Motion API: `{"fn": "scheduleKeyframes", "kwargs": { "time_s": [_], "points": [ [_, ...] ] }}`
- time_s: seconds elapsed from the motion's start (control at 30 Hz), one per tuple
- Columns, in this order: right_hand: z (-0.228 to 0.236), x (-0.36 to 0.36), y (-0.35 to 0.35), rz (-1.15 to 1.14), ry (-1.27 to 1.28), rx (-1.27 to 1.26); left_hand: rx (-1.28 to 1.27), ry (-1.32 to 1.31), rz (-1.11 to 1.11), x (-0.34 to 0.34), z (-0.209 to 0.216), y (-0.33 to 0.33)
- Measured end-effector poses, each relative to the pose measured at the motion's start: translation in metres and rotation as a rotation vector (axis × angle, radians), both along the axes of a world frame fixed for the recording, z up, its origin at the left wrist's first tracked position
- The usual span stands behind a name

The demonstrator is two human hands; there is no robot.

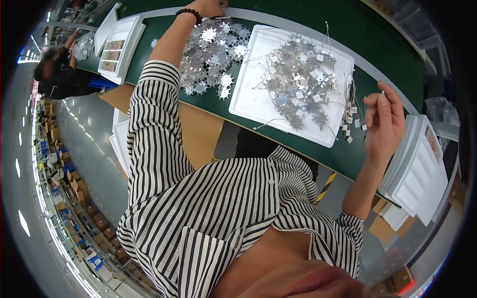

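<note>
My left hand (206, 7) reaches to the far side of a pile of shiny, gear-shaped metal plates (211, 54). Its fingers look curled together near the upper edge of the view; whatever they hold is hidden. On the right, my right hand (385, 121) is raised over the table with thumb and forefinger pinched. A tiny pale spot shows at the fingertips, too small to name. Between my hands lies a white tray (243, 94) heaped with similar metal plates with thin wires (298, 82). Beside my right hand are loose wires with white connectors (350, 116).
The green table (357, 30) curves across the view. Stacked white foam trays (415, 164) stand at its right end, near a clear plastic bag (442, 111). At the left is a white tray with small parts (112, 57). Another person (64, 74) is farther left.
</note>
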State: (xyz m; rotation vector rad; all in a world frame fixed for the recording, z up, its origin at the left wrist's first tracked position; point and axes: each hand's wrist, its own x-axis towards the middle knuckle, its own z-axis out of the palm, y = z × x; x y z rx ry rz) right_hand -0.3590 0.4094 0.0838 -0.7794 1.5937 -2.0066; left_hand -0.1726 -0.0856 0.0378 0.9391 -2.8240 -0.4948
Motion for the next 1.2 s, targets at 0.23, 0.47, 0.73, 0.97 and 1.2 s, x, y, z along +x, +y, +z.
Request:
{"fn": "scheduleKeyframes", "kwargs": {
  "time_s": [0.23, 0.47, 0.73, 0.97, 1.2],
  "points": [
    [0.004, 0.008, 0.007, -0.013, -0.018, -0.029, 0.045, -0.144, -0.252, -0.021, -0.004, -0.015],
    [0.005, 0.019, 0.010, -0.079, -0.138, 0.107, 0.542, 0.137, -0.003, -0.005, 0.017, 0.080],
    [-0.005, 0.043, -0.021, 0.077, -0.118, 0.144, 1.252, 0.939, 0.126, 0.009, 0.014, 0.214],
    [0.010, 0.079, -0.051, 0.210, -0.074, 0.197, 1.292, 1.093, 0.237, 0.018, 0.016, 0.308],
    [0.011, 0.102, -0.063, 0.213, 0.084, 0.169, 1.001, 1.305, 0.193, 0.022, 0.017, 0.353]
  ]
}}
